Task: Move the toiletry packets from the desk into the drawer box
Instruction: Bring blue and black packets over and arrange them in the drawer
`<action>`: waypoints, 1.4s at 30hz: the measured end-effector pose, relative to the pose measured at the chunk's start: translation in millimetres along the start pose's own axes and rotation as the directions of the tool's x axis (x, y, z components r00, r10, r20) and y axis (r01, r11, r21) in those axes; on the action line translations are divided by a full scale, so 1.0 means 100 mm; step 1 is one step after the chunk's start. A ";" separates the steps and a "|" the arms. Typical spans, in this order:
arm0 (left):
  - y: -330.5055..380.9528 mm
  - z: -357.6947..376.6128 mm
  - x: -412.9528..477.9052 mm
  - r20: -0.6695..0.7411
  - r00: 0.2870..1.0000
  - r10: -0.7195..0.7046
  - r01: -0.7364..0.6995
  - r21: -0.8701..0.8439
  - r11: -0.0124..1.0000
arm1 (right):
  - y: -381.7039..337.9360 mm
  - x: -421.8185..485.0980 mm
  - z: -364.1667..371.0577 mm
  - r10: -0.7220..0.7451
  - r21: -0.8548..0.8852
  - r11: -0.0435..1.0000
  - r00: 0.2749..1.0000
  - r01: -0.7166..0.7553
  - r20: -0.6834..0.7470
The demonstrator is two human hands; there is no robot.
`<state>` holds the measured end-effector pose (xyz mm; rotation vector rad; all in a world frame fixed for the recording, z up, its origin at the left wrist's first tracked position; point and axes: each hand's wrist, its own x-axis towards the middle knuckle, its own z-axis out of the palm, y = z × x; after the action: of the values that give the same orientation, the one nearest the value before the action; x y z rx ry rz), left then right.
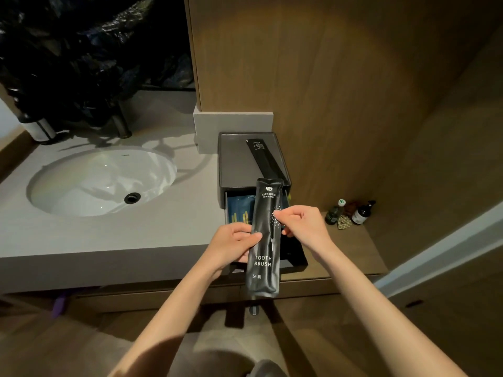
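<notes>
A long black toothbrush packet [265, 254] hangs upright in front of me, above the pulled-out drawer [295, 257] of the dark drawer box [236, 161]. My left hand [231, 247] grips the packet's left edge with thumb on its face. My right hand [302, 224] pinches its right edge a little higher. A second black packet [262, 159] lies slanted on the box's lid. Blue packets [241, 210] show inside the drawer at its left; the rest of the drawer is hidden by the held packet.
The box stands on the grey counter [136, 235] right of a white oval sink [103, 180]. A wooden wall rises behind the box. Small bottles [362, 212] stand on a wooden ledge at right. A black plastic bag [81, 58] hangs over the tap area.
</notes>
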<state>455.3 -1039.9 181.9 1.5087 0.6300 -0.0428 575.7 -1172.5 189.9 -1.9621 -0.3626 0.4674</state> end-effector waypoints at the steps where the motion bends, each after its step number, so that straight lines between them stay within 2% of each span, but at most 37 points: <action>1: 0.00 0.00 0.03 -0.004 1.000 -0.023 0.023 -0.007 1.000 | 0.03 0.00 -0.01 -0.005 -0.018 1.000 1.000 0.005 -0.003; 4: -0.02 -0.04 0.13 -0.016 0.997 -0.078 0.078 0.026 0.997 | 0.15 0.00 -0.05 -0.085 -0.119 0.990 0.992 0.074 -0.091; 6: -0.08 -0.09 0.22 -0.057 0.992 -0.115 0.120 0.097 0.988 | 0.24 -0.01 -0.09 -0.076 -0.150 0.987 0.988 0.056 -0.135; 10: -0.14 -0.12 0.35 -0.064 0.979 -0.194 0.203 0.194 0.960 | 0.40 -0.01 -0.09 0.040 -0.240 0.969 0.998 -0.049 -0.045; 13: -0.10 -0.04 0.45 -0.099 0.976 -0.192 0.208 0.191 0.959 | 0.45 0.03 -0.05 0.069 -0.307 0.949 0.997 -0.076 -0.033; 18: 0.02 0.13 0.71 -0.189 0.969 -0.158 0.191 0.172 0.966 | 0.44 0.07 -0.07 0.086 -0.403 0.911 0.996 -0.091 -0.030; 23: 0.04 0.23 0.86 -0.245 0.964 -0.104 0.158 0.212 0.964 | 0.46 0.11 -0.11 0.076 -0.416 0.906 0.997 -0.072 -0.007; 27: -0.06 0.20 0.90 -0.256 0.966 0.048 0.068 0.425 0.903 | 0.48 0.14 -0.12 0.074 -0.418 0.906 0.997 -0.068 -0.002; 29: -0.12 0.18 0.88 -0.208 0.959 0.192 -0.018 0.633 0.774 | 0.50 0.15 -0.13 0.073 -0.415 0.907 0.997 -0.067 -0.003; 31: -0.18 0.16 0.85 -0.141 0.927 0.348 -0.067 0.850 0.523 | 0.51 0.16 -0.14 0.068 -0.418 0.907 0.998 -0.061 0.000; 34: -0.20 0.11 0.84 0.085 0.875 0.477 -0.195 0.963 0.187 | 0.51 0.17 -0.13 0.065 -0.421 0.905 0.998 -0.057 0.005; 36: -0.22 0.04 0.86 0.276 0.869 0.410 -0.305 0.952 0.004 | 0.52 0.17 -0.13 0.066 -0.422 0.905 0.998 -0.056 0.007; 37: -0.24 0.01 0.86 0.328 0.880 0.344 -0.330 0.942 -0.053 | 0.52 0.18 -0.13 0.064 -0.424 0.904 0.998 -0.055 0.008; 40: -0.31 -0.04 0.93 0.356 0.920 0.165 -0.333 0.930 -0.154 | 0.53 0.19 -0.14 0.056 -0.424 0.905 0.998 -0.044 0.016; 42: -0.32 -0.02 0.97 0.356 0.926 0.123 -0.332 0.927 -0.176 | 0.54 0.20 -0.13 0.050 -0.421 0.906 0.999 -0.038 0.017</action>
<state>523.1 -1007.2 113.2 3.1913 -0.0097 -0.4748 601.5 -1196.3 142.6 -2.3900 -0.4670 0.4733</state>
